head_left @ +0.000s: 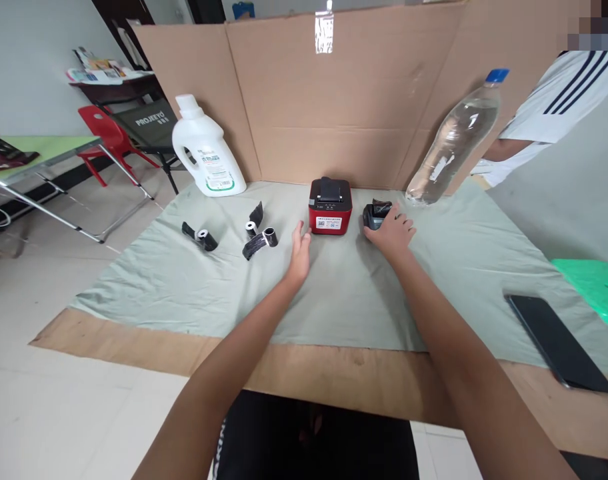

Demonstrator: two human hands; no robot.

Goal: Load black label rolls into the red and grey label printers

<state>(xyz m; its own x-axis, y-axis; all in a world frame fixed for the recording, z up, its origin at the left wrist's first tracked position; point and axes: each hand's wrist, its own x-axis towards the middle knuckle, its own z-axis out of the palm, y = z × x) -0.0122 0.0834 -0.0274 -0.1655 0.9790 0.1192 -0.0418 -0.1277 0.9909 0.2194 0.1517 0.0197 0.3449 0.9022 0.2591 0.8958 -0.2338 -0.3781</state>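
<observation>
A small red and black receipt printer with a white label stands near the middle of the cloth. My left hand is at its left front corner, fingers stretched out and nothing held; I cannot tell whether it touches the printer. To the printer's right, my right hand grips a small black box-like device, its thumb and fingers around it. A dark glossy piece shows on top of this device, and my hand covers part of it. Several black-wrapped paper rolls with loose strips lie to the left.
A white detergent jug and a tilted clear bottle stand before a cardboard screen. A dark phone or tablet lies at right front. A person in a white sleeve is behind the right side. The wooden table edge is nearest me.
</observation>
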